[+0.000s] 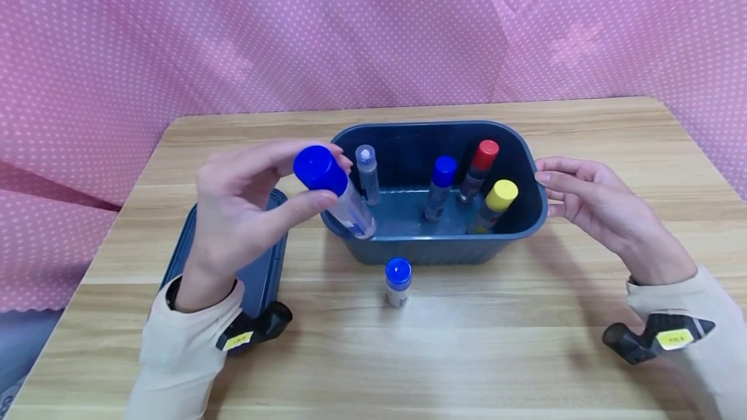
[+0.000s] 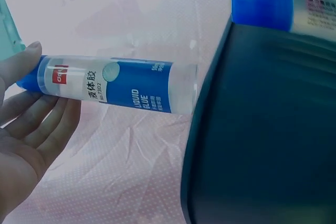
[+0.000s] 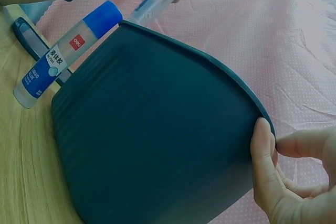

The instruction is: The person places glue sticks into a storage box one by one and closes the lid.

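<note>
My left hand (image 1: 248, 209) pinches a clear liquid glue bottle (image 2: 142, 85) by its blue cap, between thumb and fingers. The bottle tilts, its base over the near left rim of a dark blue bin (image 1: 420, 248). At the bin's right end, my right hand (image 1: 601, 203) pinches the rim, with the thumb (image 3: 261, 140) on the outer wall. Inside the bin stand a glue bottle with a blue cap (image 1: 445, 172), one with a red cap (image 1: 485, 155), one with a yellow cap (image 1: 502, 195) and a clear bottle (image 1: 367, 174) at the left.
Another blue-capped glue bottle (image 1: 399, 282) stands upright on the wooden table (image 1: 467, 355) in front of the bin. A dark blue lid (image 1: 270, 271) lies at the left, partly under my left forearm. Behind the table hangs a pink dotted curtain (image 1: 373, 31).
</note>
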